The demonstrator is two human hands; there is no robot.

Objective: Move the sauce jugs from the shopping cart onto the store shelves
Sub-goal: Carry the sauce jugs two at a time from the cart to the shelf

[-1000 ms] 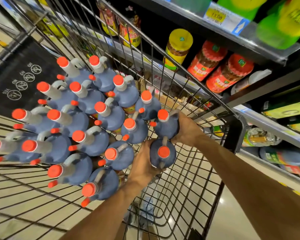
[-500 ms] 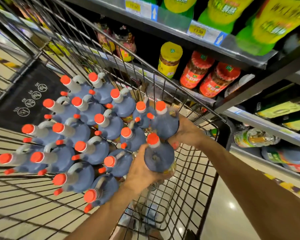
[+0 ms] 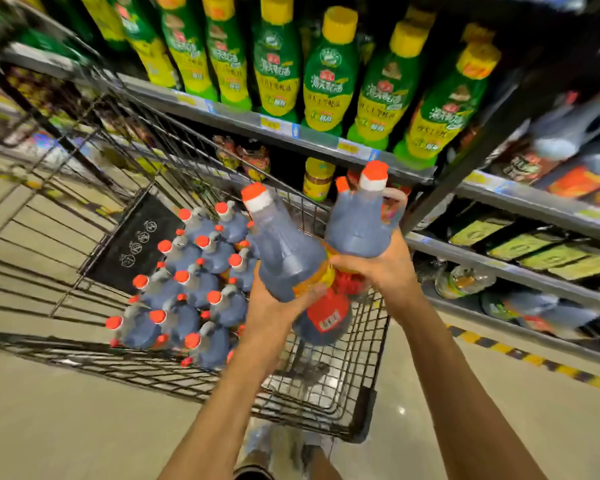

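Two dark sauce jugs with orange caps are held above the wire shopping cart (image 3: 371, 358). My left hand (image 3: 274, 306) grips the nearer jug (image 3: 288, 251) around its lower body, tilted with the cap to the upper left. My right hand (image 3: 381, 268) grips the second jug (image 3: 359, 220) from below; it stands nearly upright, its handle to the right. Several more jugs (image 3: 187, 292) stand packed together in the cart's far-left part. Similar dark jugs (image 3: 541, 310) lie on the low shelf at the right.
Shelves run along the right and back: green bottles with yellow caps (image 3: 329, 74) on top, jars (image 3: 317, 178) below, flat packs (image 3: 548, 251) on the right shelf. A black upright post (image 3: 465, 147) divides the shelf units. Yellow-black tape (image 3: 520, 355) marks the floor.
Both hands have lifted their jugs up out of the cart and toward the shelves. The view has tilted upward, revealing the green bottles on the top shelf.
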